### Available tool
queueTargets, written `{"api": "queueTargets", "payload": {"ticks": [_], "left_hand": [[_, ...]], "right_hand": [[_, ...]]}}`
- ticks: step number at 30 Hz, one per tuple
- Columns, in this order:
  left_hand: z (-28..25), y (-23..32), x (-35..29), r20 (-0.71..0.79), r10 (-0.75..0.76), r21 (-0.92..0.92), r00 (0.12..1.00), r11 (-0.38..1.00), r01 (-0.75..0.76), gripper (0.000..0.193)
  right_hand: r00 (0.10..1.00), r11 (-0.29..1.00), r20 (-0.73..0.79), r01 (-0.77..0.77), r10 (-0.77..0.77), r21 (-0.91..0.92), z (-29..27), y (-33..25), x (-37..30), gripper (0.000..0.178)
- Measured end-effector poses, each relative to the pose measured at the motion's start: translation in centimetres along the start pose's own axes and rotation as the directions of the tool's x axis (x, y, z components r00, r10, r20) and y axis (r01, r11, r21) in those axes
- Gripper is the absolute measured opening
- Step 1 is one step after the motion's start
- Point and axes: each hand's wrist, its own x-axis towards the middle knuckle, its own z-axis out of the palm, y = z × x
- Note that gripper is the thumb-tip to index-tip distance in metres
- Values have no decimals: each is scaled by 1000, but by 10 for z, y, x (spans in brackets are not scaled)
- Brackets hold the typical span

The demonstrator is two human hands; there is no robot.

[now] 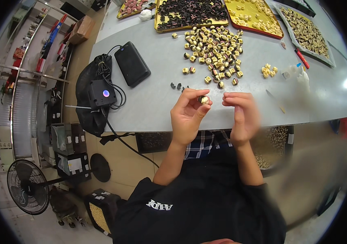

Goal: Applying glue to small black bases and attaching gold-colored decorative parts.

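Note:
My left hand is closed in a pinch above the front edge of the grey table. Between its thumb and fingertips is a small black-and-cream piece. Just to the right, my right hand is raised with its fingers stretched toward the left one. Nothing shows in it, and its outer side is slightly blurred. Beyond both hands spreads a heap of small cream-and-dark assembled pieces. A few loose black bits lie by my left fingertips. Several cream pieces sit in a small cluster at the right.
Along the far side stand a tray of black parts, a tray of cream parts and a white-lined tray of pieces. A red marker lies at right. A black power bank and cabled box occupy the left.

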Motion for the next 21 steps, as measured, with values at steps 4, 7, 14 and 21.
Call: {"api": "queueTargets", "payload": {"ticks": [4,7,14,21], "left_hand": [[1,0,-1,-12,-57,-92,998,994,55,27],[4,2,0,-47,-62,-80,997,995,58,25],[1,-5,-2,-68,-18,-81,998,997,13,20],[-3,-6,-7,-30,48,29,998,998,-48,20]], "right_hand": [[999,1000,40,-17,18,-17,-3,2,-2,19],[998,999,61,-27,29,-35,-4,2,-2,21],[1000,1000,2,1,-1,0,0,1,1,18],[998,999,59,-27,30,-46,-3,1,-2,21]]}}
